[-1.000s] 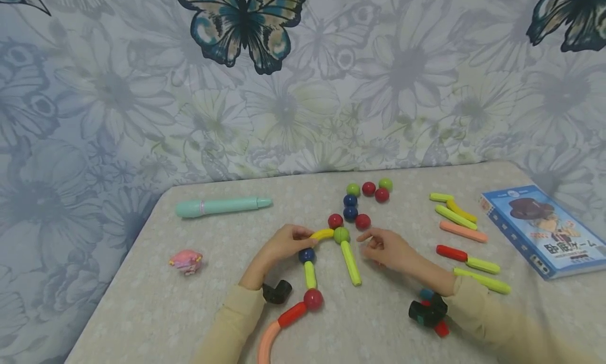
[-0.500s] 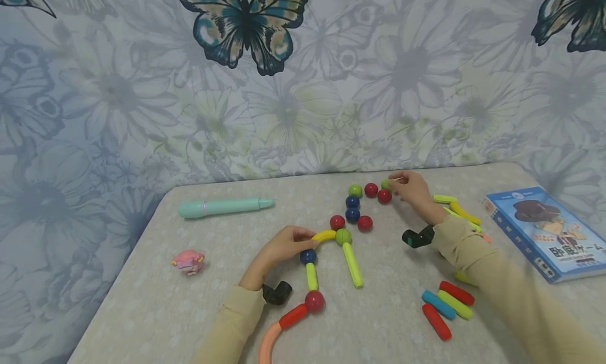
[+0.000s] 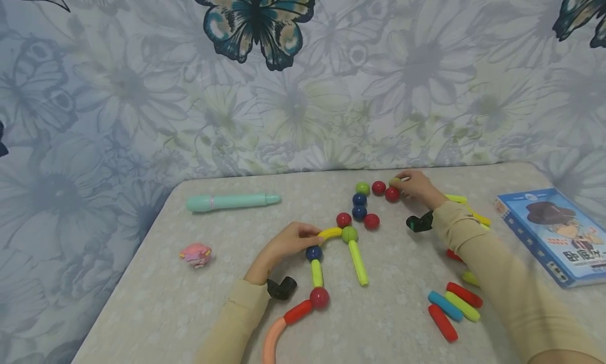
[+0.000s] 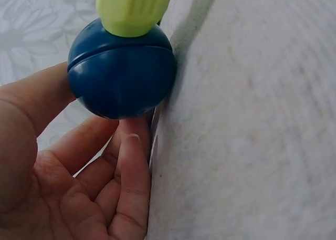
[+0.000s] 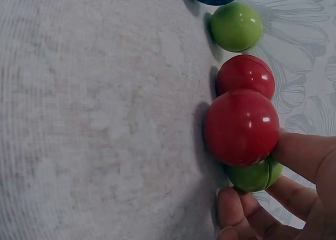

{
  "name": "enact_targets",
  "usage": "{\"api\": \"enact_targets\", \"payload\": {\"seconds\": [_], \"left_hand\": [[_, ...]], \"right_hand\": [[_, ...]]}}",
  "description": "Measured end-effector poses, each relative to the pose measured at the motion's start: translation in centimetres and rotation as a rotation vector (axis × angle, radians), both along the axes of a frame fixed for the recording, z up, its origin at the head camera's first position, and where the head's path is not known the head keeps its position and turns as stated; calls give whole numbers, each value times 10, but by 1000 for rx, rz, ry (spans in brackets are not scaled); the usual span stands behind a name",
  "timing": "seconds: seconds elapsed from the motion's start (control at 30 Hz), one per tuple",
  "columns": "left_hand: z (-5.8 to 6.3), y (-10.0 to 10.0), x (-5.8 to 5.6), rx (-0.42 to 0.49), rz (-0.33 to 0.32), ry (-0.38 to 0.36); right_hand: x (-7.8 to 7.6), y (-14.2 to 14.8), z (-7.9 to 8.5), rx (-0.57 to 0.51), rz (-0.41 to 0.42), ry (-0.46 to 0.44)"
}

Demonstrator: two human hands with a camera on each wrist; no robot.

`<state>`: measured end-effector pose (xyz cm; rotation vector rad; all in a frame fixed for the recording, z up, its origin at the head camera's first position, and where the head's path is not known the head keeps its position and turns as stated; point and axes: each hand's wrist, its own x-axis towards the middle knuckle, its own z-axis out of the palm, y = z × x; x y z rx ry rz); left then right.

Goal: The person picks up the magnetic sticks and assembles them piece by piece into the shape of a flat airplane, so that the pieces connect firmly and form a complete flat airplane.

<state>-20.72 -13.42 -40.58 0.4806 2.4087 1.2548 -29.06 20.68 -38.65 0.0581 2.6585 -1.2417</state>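
Note:
My left hand [image 3: 291, 243] pinches a curved yellow toy rod [image 3: 331, 232] that joins a blue ball [image 3: 313, 253] to a green ball [image 3: 349, 234]. Running down from the blue ball are a lime rod [image 3: 316, 273], a red ball [image 3: 319, 297], a red rod [image 3: 298, 312] and a curved orange rod [image 3: 273, 339]. A straight lime rod [image 3: 358, 264] extends from the green ball. At the back, my right hand [image 3: 416, 188] has thumb and fingers around another green ball [image 5: 252, 178], partly hidden behind a red ball [image 5: 241, 127] in the right wrist view.
Loose red, blue and green balls [image 3: 362, 189] lie at the back middle. Right of centre are several short rods [image 3: 445, 306]; more lie under the right sleeve. A blue box [image 3: 554, 232] stands far right, a mint pen-like stick [image 3: 232, 202] and a pink toy [image 3: 195, 254] left.
My right hand has moved from beside the joined green ball to the loose green ball at the back and taken hold of it. The left hand keeps its grip on the yellow rod.

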Motion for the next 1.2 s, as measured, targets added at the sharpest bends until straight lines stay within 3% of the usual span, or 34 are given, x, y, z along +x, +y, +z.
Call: {"api": "enact_targets", "payload": {"seconds": [0.17,0.33,0.53,0.67,0.77,0.87,1.0,1.1,1.2], "left_hand": [[-1,4,-3,6,8,-10],[-1,4,-5,4,8,-8],[6,1,-5,-21,29,-3],[9,2,-4,-13,34,-4],[12,3,-4,-35,21,-3],[19,9,-9,-117,-24,30],[29,25,-20,-248,-122,82],[31,38,-26,-290,-193,81],[30,47,-29,-298,-217,70]], "right_hand": [[8,5,3,-19,-58,39],[34,11,16,-149,-51,85],[99,-9,28,-232,54,60],[150,-27,20,-305,155,14],[178,-37,10,-364,218,-40],[191,-41,2,-409,268,-62],[197,-43,-5,-439,276,-62],[200,-45,-8,-442,260,-92],[203,-46,-9,-445,245,-129]]}}
